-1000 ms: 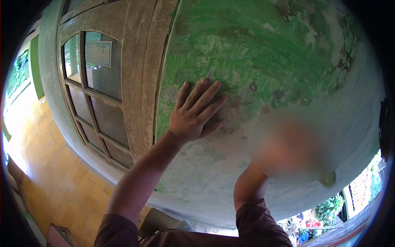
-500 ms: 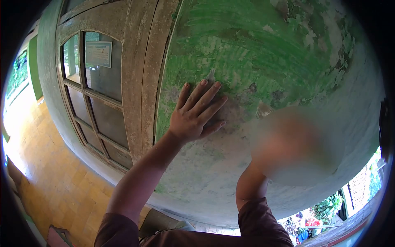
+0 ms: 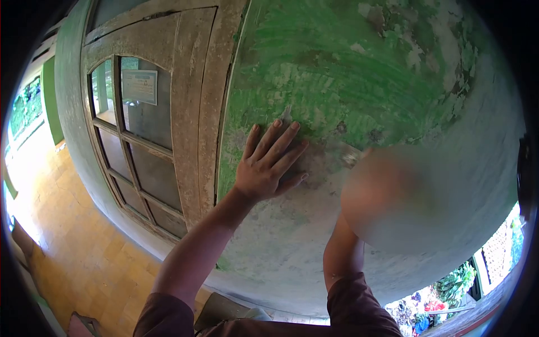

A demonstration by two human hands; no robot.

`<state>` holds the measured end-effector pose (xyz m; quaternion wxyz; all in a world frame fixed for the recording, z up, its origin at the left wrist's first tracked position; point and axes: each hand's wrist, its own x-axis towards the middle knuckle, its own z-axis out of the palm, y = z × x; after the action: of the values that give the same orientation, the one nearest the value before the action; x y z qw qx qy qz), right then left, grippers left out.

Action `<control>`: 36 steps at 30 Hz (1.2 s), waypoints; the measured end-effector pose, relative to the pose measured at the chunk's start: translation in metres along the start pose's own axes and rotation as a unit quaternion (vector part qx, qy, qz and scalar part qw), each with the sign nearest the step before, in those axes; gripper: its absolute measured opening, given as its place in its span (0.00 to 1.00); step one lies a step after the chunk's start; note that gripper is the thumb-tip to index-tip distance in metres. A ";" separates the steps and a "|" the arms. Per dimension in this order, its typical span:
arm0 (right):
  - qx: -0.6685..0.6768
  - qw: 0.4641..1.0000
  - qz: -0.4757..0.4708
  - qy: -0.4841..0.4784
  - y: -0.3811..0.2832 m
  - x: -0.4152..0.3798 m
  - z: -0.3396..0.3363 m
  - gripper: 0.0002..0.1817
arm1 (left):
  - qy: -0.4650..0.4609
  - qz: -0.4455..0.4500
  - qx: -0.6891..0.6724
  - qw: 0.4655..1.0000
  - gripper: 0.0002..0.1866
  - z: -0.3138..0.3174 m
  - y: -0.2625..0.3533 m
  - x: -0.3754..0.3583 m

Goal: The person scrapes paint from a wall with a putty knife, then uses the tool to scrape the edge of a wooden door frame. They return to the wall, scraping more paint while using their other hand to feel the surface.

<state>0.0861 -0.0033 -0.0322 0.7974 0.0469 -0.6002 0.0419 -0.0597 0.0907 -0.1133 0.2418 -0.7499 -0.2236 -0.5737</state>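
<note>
- Our left hand point(image 3: 259, 175) is flat on the wall point(image 3: 309, 236), fingers spread, holding nothing.
- Our right hand point(image 3: 377, 185) is mostly lost in blur; we can't tell how it grips.
- We see a small pale flat piece point(image 3: 351, 155) at the blur's upper-left edge, by the wall, right of our left hand. Can't confirm contact.
- Wall: patchy green above, mostly grey-white below.
- Left of it we have a worn wooden frame point(image 3: 188, 112) and glass panes with a paper sheet point(image 3: 140, 86).
- Lower left: yellow-orange tiled floor point(image 3: 84, 247).
- Lower right: green leaves point(image 3: 457, 282).
</note>
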 end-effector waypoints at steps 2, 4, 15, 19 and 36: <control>0.024 0.999 -0.043 -0.019 -0.017 0.000 0.002 0.14 | 0.003 0.005 0.003 1.000 0.31 0.000 0.000 0.000; 0.041 0.995 -0.081 -0.034 -0.018 0.000 0.002 0.14 | -0.001 0.009 0.001 1.000 0.31 0.000 -0.001 -0.001; -0.066 0.947 0.293 -0.110 -0.035 -0.138 -0.044 0.11 | 0.032 -0.042 -0.019 0.998 0.26 -0.023 0.023 -0.027; -0.206 0.883 0.303 -0.295 -0.057 -0.192 -0.055 0.12 | -0.065 -0.207 -0.208 0.954 0.09 -0.049 0.064 -0.147; -0.219 0.742 0.320 -0.547 -0.090 -0.279 -0.082 0.34 | -0.017 -0.746 -0.587 0.313 0.11 -0.056 0.174 -0.248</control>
<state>0.0985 -0.0849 -0.3255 0.2605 -0.3092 -0.9055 0.1288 -0.0550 -0.0946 -0.3592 -0.7965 -0.2197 -0.2968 -0.4788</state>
